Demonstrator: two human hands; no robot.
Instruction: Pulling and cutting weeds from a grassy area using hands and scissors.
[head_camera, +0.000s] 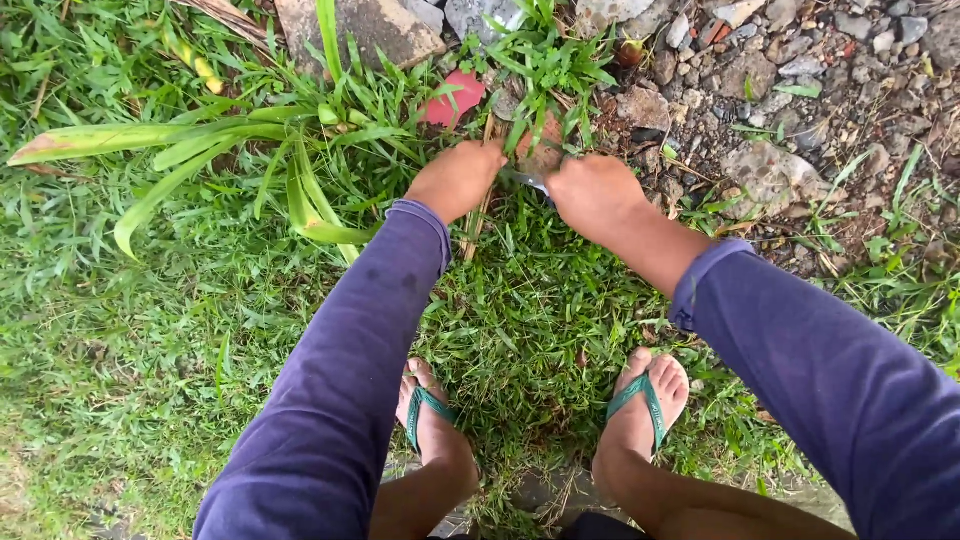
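Grip first: the left hand is closed in a fist around the base of a grass tuft, with a thin brown stalk running down out of the fist toward the feet. The right hand is also closed, its fingers wrapped on a small metal blade whose grey tip shows in the narrow gap between the two hands; what kind of handle it has cannot be told, since the hand hides it.

That tuft stands just beyond both hands, away from the body, its leaves fanning up and outward toward the top of the view. Its stems rise roughly along the line from the person outward, while the blade lies across that line, pointing from the right hand toward the left. Both hands are about equally near the tuft's base; the left holds it, and the right meets it from the side with the blade tip touching or just beside the gathered stems.

Further out, a red scrap lies among the grass just beyond the left hand. A long-leaved plant spreads to the left. Grey stones and rubble cover the ground to the right, and a flat slab sits at the top edge. Nearer the body, the two feet wear green sandals, planted on low lawn, and dark blue sleeves cover both arms.
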